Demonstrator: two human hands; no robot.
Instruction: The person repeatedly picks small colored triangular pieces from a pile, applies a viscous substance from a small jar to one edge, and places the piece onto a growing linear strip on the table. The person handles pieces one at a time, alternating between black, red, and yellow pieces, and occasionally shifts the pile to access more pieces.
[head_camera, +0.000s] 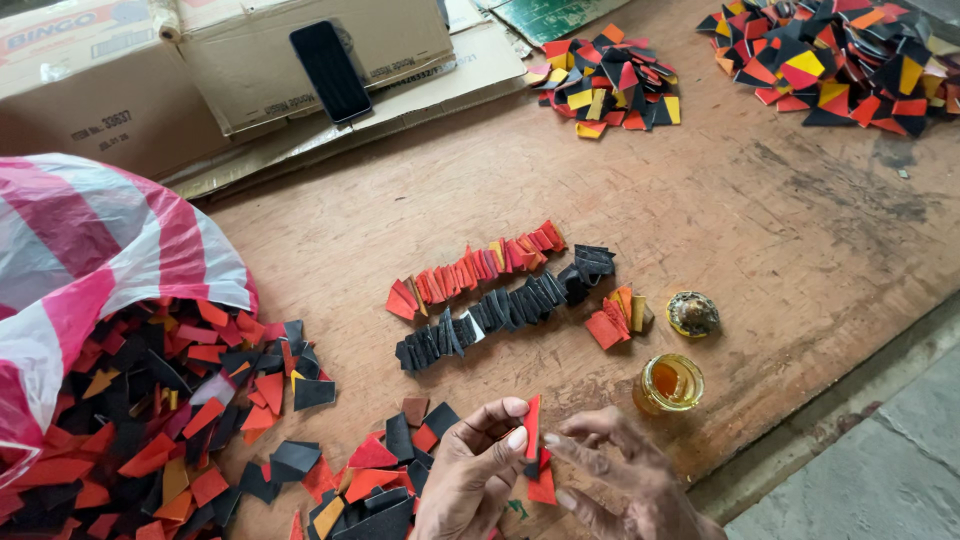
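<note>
My left hand (470, 475) pinches a small red leather piece (532, 425) upright between thumb and fingers, at the near edge of the wooden table (760, 230). My right hand (615, 480) is beside it with fingers spread, its fingertips touching the bottom of that piece, where a black piece and another red piece (543, 487) lie. Loose red, black and orange pieces (365, 480) are scattered just left of my hands. Ahead lie a row of overlapping red pieces (480, 268) and a row of black pieces (510, 310).
A small open jar of amber glue (669, 384) stands right of my hands, its round lid (692, 314) behind it. A pink-and-white plastic bag (90, 260) spills cut pieces (150, 410) at left. Two sorted heaps (610, 80) (840, 60), cardboard boxes and a phone (330, 70) lie far back.
</note>
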